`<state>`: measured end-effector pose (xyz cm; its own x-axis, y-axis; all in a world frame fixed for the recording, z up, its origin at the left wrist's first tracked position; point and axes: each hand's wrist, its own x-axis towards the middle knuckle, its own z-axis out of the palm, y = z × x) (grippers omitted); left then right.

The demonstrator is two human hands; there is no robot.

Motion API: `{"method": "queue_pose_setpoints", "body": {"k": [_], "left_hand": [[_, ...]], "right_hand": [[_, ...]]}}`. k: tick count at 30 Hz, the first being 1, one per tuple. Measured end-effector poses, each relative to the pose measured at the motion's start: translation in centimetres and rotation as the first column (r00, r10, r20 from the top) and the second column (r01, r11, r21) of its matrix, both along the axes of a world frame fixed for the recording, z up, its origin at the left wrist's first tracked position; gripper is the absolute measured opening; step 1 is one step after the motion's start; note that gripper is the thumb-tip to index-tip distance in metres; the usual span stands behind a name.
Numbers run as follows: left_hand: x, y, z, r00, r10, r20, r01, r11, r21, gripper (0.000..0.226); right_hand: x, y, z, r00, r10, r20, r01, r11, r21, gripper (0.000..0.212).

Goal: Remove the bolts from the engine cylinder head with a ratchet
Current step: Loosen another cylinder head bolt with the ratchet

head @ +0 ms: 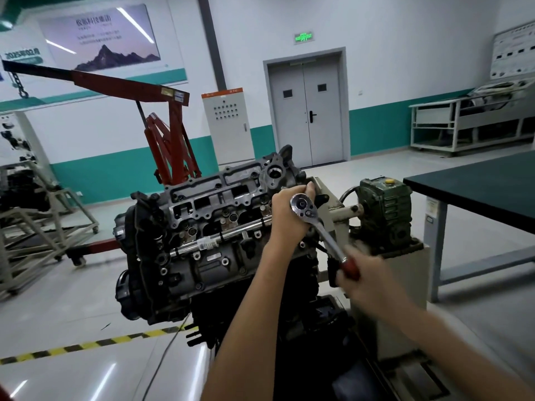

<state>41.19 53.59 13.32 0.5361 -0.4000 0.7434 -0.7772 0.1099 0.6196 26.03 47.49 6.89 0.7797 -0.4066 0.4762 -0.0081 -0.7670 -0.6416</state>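
Observation:
The engine with its grey cylinder head (214,204) is mounted on a stand in the middle of the view, tilted toward me. A chrome ratchet (321,224) with a red grip sits with its round head over the right end of the cylinder head. My left hand (289,215) is curled around the part under the ratchet head, thumb toward the cylinder head's end. My right hand (367,279), blurred, grips the red handle at the lower right. The bolt and socket under the ratchet head are hidden by my left hand.
A green gearbox (385,209) of the engine stand sits just right of the ratchet. A dark-topped workbench (477,186) stands at the right. A red engine hoist (170,146) is behind the engine, metal frames (34,224) at the left, a black-yellow floor stripe (86,344) in front.

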Motion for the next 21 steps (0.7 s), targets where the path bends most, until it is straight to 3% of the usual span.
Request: {"method": "queue_pose_setpoints", "body": {"k": [3, 5, 6, 10, 13, 15, 17, 19, 21], "left_hand": [[-0.3, -0.5, 0.0, 0.996, 0.093, 0.005, -0.093, 0.995, -0.029, 0.052], [-0.2, -0.3, 0.2, 0.993, 0.113, 0.019, -0.113, 0.993, -0.015, 0.051], [-0.1, -0.1, 0.2, 0.997, 0.081, 0.017, -0.081, 0.997, -0.002, 0.051], [-0.1, 0.9, 0.9, 0.996, -0.06, 0.063, 0.049, 0.985, 0.165, 0.052], [0.1, 0.8, 1.5, 0.992, -0.055, 0.115, 0.023, 0.964, 0.266, 0.053], [0.3, 0.7, 1.2, 0.996, -0.052, 0.073, 0.036, 0.98, 0.197, 0.052], [0.3, 0.6, 0.7, 0.999, -0.048, 0.021, 0.045, 0.993, 0.106, 0.051], [0.0, 0.2, 0.3, 1.0, -0.021, 0.011, 0.021, 0.998, 0.065, 0.052], [-0.4, -0.4, 0.3, 0.999, 0.036, 0.009, -0.036, 0.998, 0.048, 0.053]], "right_hand": [[2.4, 6.3, -2.5, 0.983, 0.041, 0.178, -0.113, 0.9, 0.421, 0.018], [3.6, 8.1, -3.0, 0.969, 0.103, 0.223, -0.209, 0.825, 0.525, 0.015], [3.5, 7.7, -2.9, 0.972, 0.116, 0.205, -0.208, 0.834, 0.512, 0.016], [0.4, -0.3, -0.5, 0.992, 0.126, 0.022, -0.128, 0.99, 0.061, 0.026], [-0.7, -5.8, 3.8, 0.99, 0.073, -0.119, -0.106, 0.949, -0.299, 0.018], [-0.4, -6.6, 4.8, 0.995, 0.014, -0.096, -0.054, 0.902, -0.429, 0.016], [-0.2, -4.7, 2.9, 0.997, 0.017, -0.077, -0.037, 0.959, -0.279, 0.011], [0.2, -0.7, -0.3, 1.0, 0.025, 0.006, -0.026, 1.0, 0.013, 0.014], [1.3, 3.6, -2.3, 0.995, 0.035, 0.097, -0.066, 0.939, 0.337, 0.011]]}}
